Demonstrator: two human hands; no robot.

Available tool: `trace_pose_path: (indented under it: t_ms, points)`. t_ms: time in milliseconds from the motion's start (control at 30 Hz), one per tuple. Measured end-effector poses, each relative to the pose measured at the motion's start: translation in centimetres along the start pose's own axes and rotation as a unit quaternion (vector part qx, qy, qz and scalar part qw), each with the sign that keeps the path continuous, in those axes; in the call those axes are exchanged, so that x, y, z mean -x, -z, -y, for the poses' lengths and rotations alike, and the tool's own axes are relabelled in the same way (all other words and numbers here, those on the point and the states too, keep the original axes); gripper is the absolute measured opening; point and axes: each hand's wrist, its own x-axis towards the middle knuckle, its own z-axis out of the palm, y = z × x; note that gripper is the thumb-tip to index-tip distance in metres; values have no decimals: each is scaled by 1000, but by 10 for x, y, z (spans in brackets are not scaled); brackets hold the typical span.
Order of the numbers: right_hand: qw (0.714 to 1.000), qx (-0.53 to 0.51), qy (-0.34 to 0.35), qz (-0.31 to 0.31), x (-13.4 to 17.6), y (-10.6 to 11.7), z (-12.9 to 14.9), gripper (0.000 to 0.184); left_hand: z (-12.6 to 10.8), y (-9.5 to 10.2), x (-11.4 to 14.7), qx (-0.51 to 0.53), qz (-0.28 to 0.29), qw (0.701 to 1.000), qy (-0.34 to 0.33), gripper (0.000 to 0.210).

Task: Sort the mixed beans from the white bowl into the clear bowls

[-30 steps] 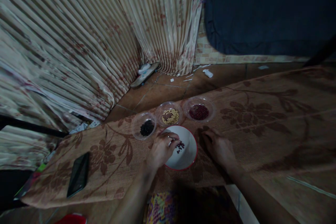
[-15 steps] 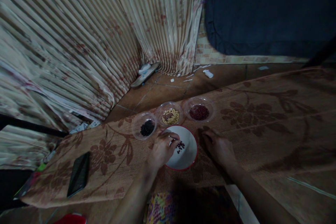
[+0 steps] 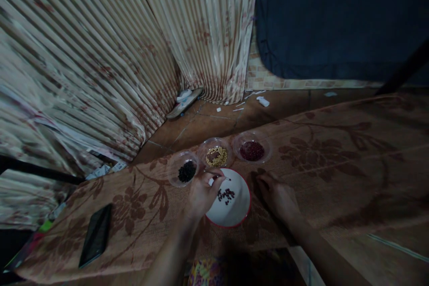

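My left hand is over the left rim of a white bowl with a red edge, its fingers pinched on thin tweezers. A small dark speck, seemingly a bean, shows at their tip. Several dark red beans lie inside the bowl. My right hand rests on the cloth to the bowl's right, fingers curled in, with nothing visible in them. Beyond the bowl stand three clear plastic bowls: one with black beans, one with yellow beans and one with red beans.
A patterned brown cloth covers the narrow table. A dark phone lies on its left part. Behind are a striped curtain, a shoe and paper scraps on the tiled floor.
My left hand has shifted slightly left and back from the beans; the tweezers now show more plainly. The view has tilted a little, so everything sits lower. My right hand stays put.
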Motion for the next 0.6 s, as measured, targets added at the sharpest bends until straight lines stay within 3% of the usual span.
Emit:
trace_pose_path:
  t_ms: [167,367,467,600]
  points:
    - [1000,-2,12,-12,0,-1,0,24,-16,-7,-39,42,-48,998,-15,9]
    - [1000,4,21,-20,0,0,1,24,-29,-39,-91,-5,-75,996,-48,7]
    - [999,7,20,-24,0,2,3,24,-27,-46,-96,-34,-79,996,-38,5]
    - [1000,3,21,-21,0,2,2,23,-19,-28,-72,-28,-80,996,-25,5]
